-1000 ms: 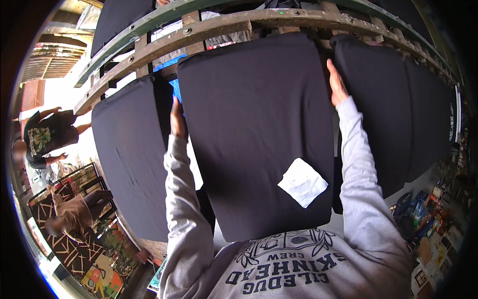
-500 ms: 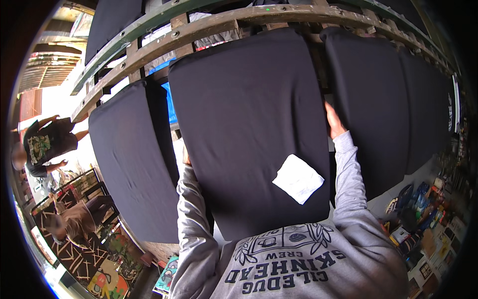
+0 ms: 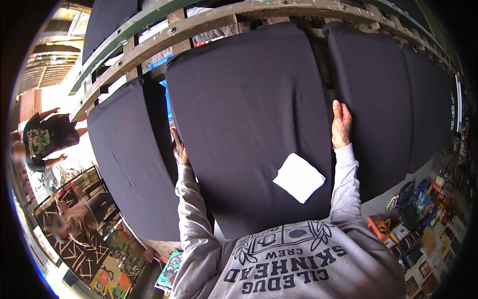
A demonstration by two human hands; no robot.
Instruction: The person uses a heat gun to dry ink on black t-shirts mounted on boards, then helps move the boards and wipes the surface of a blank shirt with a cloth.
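A black cloth (image 3: 244, 114), seemingly a garment, lies stretched over a long board in front of me. It has faint wrinkles on its right half. A white folded piece of cloth or paper (image 3: 299, 178) rests on its lower right part. My left hand (image 3: 180, 149) is at the board's left edge, fingers extended along the side and partly turned from view. At the right edge, my right hand (image 3: 341, 124) is held upright with its fingers stretched out, next to the cloth's side. Neither hand shows anything held.
More black-covered boards stand to the left (image 3: 127, 159) and right (image 3: 376, 109). A wooden rail (image 3: 209, 32) with bolts runs across the far side. Two people are at the left, one in a black shirt (image 3: 55, 142). Tools and assorted items (image 3: 423, 219) lie at the lower right.
Both hands have come out from beside the board's edges and show more fully. The right hand has moved slightly right, its fingers now upright. The white piece stays on the cloth.
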